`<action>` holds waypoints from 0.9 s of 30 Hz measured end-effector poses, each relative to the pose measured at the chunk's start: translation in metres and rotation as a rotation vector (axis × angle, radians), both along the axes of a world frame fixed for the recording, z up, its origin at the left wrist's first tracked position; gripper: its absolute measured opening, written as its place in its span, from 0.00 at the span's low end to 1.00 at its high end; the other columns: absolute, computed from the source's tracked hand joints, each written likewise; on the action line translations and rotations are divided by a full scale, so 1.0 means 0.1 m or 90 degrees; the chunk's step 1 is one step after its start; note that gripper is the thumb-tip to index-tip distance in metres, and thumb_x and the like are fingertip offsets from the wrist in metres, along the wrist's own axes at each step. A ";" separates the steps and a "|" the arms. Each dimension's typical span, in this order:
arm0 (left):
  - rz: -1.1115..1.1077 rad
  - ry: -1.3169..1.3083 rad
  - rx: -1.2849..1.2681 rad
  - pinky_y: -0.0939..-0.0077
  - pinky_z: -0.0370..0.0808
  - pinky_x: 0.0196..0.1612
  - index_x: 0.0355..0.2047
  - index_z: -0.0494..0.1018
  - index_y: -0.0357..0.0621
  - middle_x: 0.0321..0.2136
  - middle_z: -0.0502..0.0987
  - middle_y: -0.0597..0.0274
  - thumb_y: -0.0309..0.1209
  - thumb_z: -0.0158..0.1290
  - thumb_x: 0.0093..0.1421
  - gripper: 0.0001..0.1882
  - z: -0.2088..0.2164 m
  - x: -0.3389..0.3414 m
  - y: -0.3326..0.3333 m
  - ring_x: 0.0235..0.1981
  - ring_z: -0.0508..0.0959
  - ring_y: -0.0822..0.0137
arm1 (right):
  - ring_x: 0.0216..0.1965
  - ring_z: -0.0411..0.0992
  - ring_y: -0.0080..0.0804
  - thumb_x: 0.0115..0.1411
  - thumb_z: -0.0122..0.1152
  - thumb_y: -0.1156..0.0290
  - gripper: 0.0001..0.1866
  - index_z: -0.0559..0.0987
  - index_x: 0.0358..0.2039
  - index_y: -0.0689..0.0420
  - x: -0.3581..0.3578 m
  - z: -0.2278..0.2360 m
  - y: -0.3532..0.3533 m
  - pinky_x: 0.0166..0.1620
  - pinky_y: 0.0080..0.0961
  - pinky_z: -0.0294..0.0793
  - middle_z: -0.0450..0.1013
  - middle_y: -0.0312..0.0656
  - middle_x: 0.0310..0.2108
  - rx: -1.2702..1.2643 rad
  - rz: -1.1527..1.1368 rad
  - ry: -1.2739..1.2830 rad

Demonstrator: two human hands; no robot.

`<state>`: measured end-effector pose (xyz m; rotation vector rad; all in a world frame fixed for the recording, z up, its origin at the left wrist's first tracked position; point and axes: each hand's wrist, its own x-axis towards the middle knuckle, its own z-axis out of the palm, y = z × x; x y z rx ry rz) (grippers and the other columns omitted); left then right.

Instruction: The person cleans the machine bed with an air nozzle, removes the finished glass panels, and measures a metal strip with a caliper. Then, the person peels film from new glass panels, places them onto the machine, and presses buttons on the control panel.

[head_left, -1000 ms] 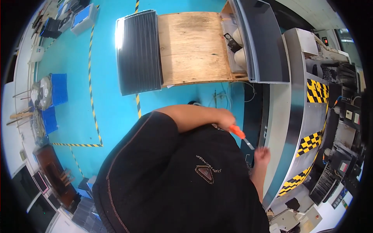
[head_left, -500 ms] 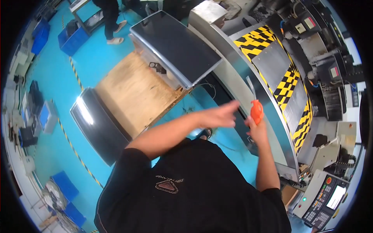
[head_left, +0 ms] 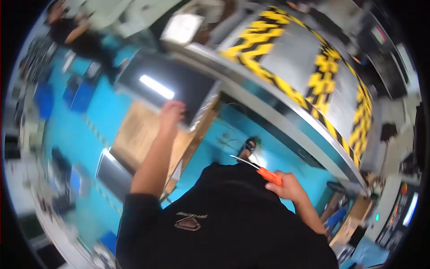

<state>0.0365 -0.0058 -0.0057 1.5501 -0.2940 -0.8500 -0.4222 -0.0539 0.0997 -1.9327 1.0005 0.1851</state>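
Observation:
In my right hand (head_left: 290, 187) is an orange-handled tool (head_left: 269, 176) with a thin, pointed metal blade, its tip toward the upper left. The fingers are closed around the handle, close in front of my body. My left hand (head_left: 172, 115) is stretched forward at the near edge of a dark, glossy rectangular panel (head_left: 154, 74) with a metal rim. Motion blurs its fingers, and I cannot tell whether they touch the panel. Under the panel is a wooden board (head_left: 134, 130). Another dark panel (head_left: 114, 175) leans at the board's left end.
A large machine with a metal front ledge (head_left: 251, 87) and yellow-black striped covers (head_left: 322, 76) fills the right. Its control panel (head_left: 396, 219) is at the lower right. Blue bins (head_left: 80, 95) stand on the left floor. Another person (head_left: 85, 42) stands at the far left.
My left hand has moved left from beside the tool to the dark panel. My right hand has lowered the tool away from the machine's ledge. The view has turned.

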 end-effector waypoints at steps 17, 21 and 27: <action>-0.365 -0.928 0.459 0.44 0.43 0.69 0.68 0.54 0.52 0.70 0.49 0.46 0.51 0.54 0.56 0.43 -0.05 -0.16 -1.08 0.71 0.46 0.44 | 0.25 0.76 0.37 0.63 0.55 0.47 0.27 0.74 0.42 0.62 -0.48 0.18 -5.04 0.29 0.37 0.73 0.76 0.44 0.27 -0.194 -0.390 0.103; -0.380 -0.908 0.477 0.44 0.41 0.69 0.68 0.54 0.51 0.70 0.48 0.45 0.52 0.55 0.54 0.44 -0.04 -0.16 -1.14 0.71 0.46 0.43 | 0.18 0.74 0.36 0.63 0.55 0.47 0.27 0.76 0.36 0.64 -0.04 -0.20 -5.79 0.23 0.34 0.72 0.74 0.44 0.21 -0.208 -0.563 -0.052; -0.378 -0.896 0.499 0.44 0.41 0.69 0.68 0.54 0.50 0.70 0.48 0.44 0.51 0.55 0.53 0.45 -0.04 -0.20 -1.00 0.71 0.45 0.42 | 0.30 0.78 0.43 0.62 0.54 0.44 0.30 0.76 0.43 0.64 1.00 -0.76 -5.74 0.34 0.38 0.76 0.77 0.48 0.28 -0.153 -0.286 -0.050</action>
